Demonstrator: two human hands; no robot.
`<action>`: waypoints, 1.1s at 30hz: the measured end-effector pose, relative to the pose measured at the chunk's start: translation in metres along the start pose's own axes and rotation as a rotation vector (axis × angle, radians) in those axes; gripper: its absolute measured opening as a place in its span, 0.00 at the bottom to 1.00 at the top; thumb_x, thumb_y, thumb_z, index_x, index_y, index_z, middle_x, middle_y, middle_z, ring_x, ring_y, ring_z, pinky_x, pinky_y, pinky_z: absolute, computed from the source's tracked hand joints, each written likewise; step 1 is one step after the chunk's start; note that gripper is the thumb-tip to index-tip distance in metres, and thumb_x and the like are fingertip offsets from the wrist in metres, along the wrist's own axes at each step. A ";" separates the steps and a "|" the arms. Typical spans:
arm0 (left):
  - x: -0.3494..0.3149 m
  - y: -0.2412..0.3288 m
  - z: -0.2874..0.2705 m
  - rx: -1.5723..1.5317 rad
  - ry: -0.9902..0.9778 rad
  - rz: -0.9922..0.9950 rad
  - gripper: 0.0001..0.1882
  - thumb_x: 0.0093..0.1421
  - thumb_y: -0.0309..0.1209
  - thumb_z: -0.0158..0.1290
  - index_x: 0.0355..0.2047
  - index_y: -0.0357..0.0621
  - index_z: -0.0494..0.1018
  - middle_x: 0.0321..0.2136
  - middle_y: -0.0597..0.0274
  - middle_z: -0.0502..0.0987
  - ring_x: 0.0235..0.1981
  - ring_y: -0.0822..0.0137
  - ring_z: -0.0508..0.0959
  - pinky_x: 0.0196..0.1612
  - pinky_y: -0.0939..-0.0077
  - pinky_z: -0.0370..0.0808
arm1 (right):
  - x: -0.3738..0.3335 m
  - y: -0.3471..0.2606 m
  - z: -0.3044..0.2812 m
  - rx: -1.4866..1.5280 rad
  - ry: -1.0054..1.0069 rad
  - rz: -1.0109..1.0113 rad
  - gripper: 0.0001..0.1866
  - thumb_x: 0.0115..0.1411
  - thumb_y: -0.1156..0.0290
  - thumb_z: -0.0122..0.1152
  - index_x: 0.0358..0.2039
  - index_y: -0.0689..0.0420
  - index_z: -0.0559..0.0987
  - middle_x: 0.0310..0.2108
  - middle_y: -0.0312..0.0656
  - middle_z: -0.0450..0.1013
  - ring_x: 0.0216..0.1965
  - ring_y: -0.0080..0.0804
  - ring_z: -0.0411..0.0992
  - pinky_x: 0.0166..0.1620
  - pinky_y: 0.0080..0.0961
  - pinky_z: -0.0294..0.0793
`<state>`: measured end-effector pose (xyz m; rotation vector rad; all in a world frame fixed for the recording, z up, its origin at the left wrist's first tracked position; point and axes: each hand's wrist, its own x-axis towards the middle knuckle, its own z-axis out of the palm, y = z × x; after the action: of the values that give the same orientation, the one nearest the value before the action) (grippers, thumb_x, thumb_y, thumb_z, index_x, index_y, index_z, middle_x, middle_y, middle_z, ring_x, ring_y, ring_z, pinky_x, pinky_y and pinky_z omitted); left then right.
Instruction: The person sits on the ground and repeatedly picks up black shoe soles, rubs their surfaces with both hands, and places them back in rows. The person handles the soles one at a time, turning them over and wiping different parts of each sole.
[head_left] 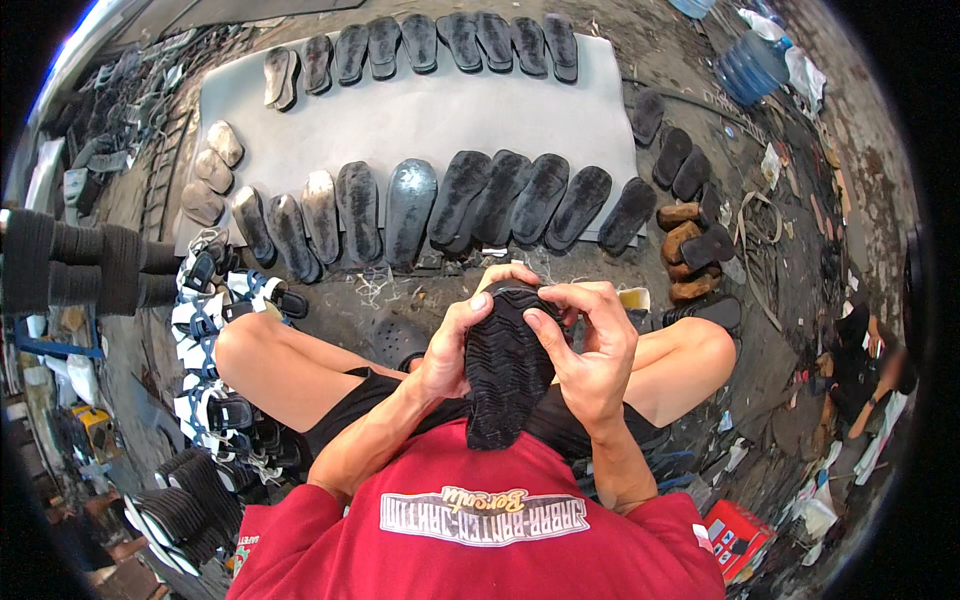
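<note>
Between both hands [448,345] [595,350] — black sole [505,370], back hidden

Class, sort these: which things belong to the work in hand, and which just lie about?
Likely part of the job:
black wavy-ridged sole, held by left hand and right hand
dark soles lined along the pale sheet

Apparently just lying about:
large blue bottle, upper right
crumpled white plastic beside it
red box, lower right

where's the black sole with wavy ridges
In the head view, the wavy-ridged sole is near the middle, held between the left hand and right hand, its lower end over the red shirt.
</note>
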<state>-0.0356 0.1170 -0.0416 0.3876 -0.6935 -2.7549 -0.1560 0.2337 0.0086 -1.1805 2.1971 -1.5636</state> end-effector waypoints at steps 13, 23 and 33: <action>-0.005 0.000 -0.003 0.908 0.319 0.322 0.17 0.78 0.38 0.48 0.51 0.35 0.76 0.36 0.56 0.82 0.35 0.73 0.79 0.39 0.70 0.76 | -0.001 0.014 0.024 0.075 -0.071 0.179 0.18 0.78 0.57 0.53 0.46 0.62 0.77 0.33 0.48 0.72 0.32 0.39 0.71 0.40 0.36 0.71; 0.041 0.009 -0.014 1.107 0.654 0.769 0.32 0.83 0.42 0.37 0.21 0.35 0.66 0.15 0.58 0.59 0.17 0.67 0.59 0.23 0.63 0.59 | 0.023 0.034 0.066 -0.045 -0.043 -0.146 0.21 0.79 0.65 0.49 0.28 0.62 0.73 0.24 0.52 0.68 0.24 0.57 0.70 0.29 0.46 0.67; 0.057 0.011 -0.028 1.265 0.740 0.749 0.32 0.80 0.42 0.46 0.19 0.34 0.68 0.13 0.52 0.63 0.16 0.65 0.64 0.23 0.61 0.63 | 0.032 0.058 0.092 -0.014 0.102 -0.097 0.28 0.79 0.61 0.48 0.21 0.64 0.72 0.18 0.54 0.66 0.20 0.59 0.67 0.27 0.48 0.65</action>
<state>-0.0774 0.0771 -0.0702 1.0097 -1.7568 -1.0615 -0.1534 0.1537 -0.0713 -1.2553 2.2480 -1.6848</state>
